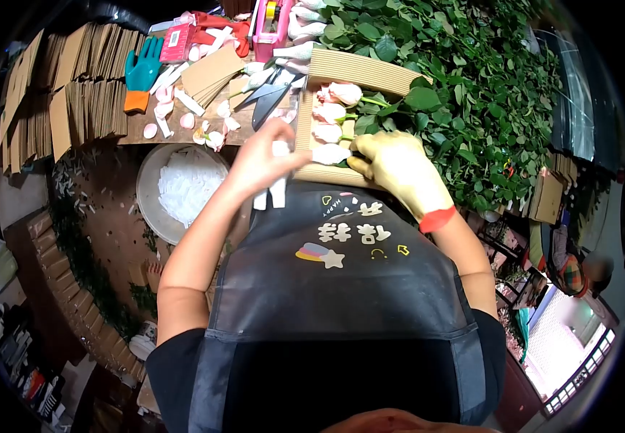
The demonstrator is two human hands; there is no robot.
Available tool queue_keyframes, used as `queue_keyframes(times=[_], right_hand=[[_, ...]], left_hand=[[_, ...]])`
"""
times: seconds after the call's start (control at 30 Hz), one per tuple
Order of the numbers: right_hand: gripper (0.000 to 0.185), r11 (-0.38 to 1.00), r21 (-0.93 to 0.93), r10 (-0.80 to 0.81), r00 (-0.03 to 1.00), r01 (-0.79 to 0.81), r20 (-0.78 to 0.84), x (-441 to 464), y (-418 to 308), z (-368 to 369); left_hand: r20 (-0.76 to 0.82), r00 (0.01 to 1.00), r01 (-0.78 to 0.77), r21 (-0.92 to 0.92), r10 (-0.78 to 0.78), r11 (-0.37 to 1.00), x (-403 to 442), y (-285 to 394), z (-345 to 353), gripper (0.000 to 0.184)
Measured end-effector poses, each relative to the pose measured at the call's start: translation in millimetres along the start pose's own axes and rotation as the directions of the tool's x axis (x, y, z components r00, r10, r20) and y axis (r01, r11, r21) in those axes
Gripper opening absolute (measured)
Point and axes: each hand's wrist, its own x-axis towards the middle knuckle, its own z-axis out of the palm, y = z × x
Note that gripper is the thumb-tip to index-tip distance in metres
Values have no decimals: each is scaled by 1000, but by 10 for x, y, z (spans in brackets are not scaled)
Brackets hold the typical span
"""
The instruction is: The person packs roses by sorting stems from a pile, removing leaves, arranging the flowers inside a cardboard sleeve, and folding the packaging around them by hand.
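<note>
Corrugated cardboard [359, 71] frames several pale pink roses [329, 113] lying in a column, heads to the left, stems to the right. Below them lies a flower head in a white sleeve [331, 154]. My bare left hand [269, 159] touches its left end with the thumb; the fingers are curled and apart from the thumb, and white strips [278, 189] hang beneath the hand. In a yellow glove with a red cuff, my right hand [392, 164] pinches the right end of the sleeved flower.
Leafy stems [456, 94] heap at the right. Black scissors [273, 94], a pink tape dispenser [272, 29], cardboard pieces [213, 74] and a teal glove [143, 71] lie on the table. A bowl of white strips [182, 189] stands below its edge. A person [575, 274] is far right.
</note>
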Motion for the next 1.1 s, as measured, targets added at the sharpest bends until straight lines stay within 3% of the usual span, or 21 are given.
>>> queue_keyframes(times=[0.1, 0.23, 0.33, 0.43, 0.53, 0.67, 0.7, 0.73, 0.77, 0.8, 0.83, 0.87, 0.9, 0.93, 0.97, 1.0, 1.03, 1.07, 1.1], right_hand=[[24, 996, -72, -51, 998, 53, 28, 93, 94, 186], [24, 995, -90, -40, 999, 43, 32, 76, 67, 214], [23, 997, -73, -22, 997, 27, 71, 76, 57, 140], [21, 994, -108, 45, 977, -23, 210, 153, 26, 109], [19, 996, -79, 72, 945, -50, 320, 223, -9, 63], [17, 997, -59, 57, 938, -39, 343, 251, -43, -28], [17, 998, -46, 55, 938, -41, 341, 242, -45, -44], [16, 998, -33, 54, 939, -45, 341, 231, -32, -52], [18, 999, -23, 46, 936, -40, 348, 214, 46, -8], [19, 999, -21, 36, 944, -31, 328, 190, 37, -43], [20, 1000, -21, 19, 952, -13, 306, 180, 13, -114], [21, 1000, -19, -1, 958, 7, 286, 170, -7, -151], [23, 998, -46, -37, 971, 49, 238, 153, 3, -129], [23, 995, -50, -72, 977, 83, 199, 155, 8, -81], [23, 992, -57, -106, 982, 116, 159, 157, 16, -24], [22, 987, -65, -139, 983, 147, 120, 158, 25, 33], [22, 978, -79, -186, 977, 194, 99, 198, 42, 103], [21, 975, -118, -177, 977, 191, 114, 232, 44, 144], [21, 971, -157, -163, 978, 182, 129, 243, 39, 176]], left_hand=[[249, 953, 136, 153, -171, 979, 173, 64, 128, 43], [228, 966, 118, 27, -121, 993, 140, 19, 155, 42], [195, 970, 184, -205, -144, 961, 68, -4, 217, 32], [199, 962, 270, -566, -189, 779, -18, -113, 328, 21], [184, 955, 295, -689, -233, 662, -67, -183, 391, 14], [92, 935, 250, -856, -342, 453, -145, -311, 366, 11], [14, 902, 210, -887, -431, 411, -186, -303, 319, 16], [8, 828, 188, -946, -560, 265, -226, -329, 144, 20], [-114, 792, 75, -957, -599, 281, -297, -291, -125, 22], [-134, 801, 56, -953, -583, 297, -408, -192, -405, 15], [-292, 865, -24, -837, -409, 547, -575, -656, -614, 13], [-332, 888, 119, -505, -319, 855, -736, -853, -828, 16], [-282, 891, 331, -137, -357, 934, -920, -1200, -975, 15], [-308, 789, 611, 310, -531, 728, -1043, -1123, -1047, 13], [-390, 825, 562, 644, -409, 519, -1129, -1009, -970, 21], [-409, 872, 467, 861, -270, 202, -1163, -909, -858, 31], [-335, 910, 402, 860, -245, 313, -1074, -1016, -781, 46], [-273, 956, 274, 711, -105, 648, -909, -1131, -659, 42], [-192, 975, 174, 374, -108, 911, -623, -744, -525, 41]])
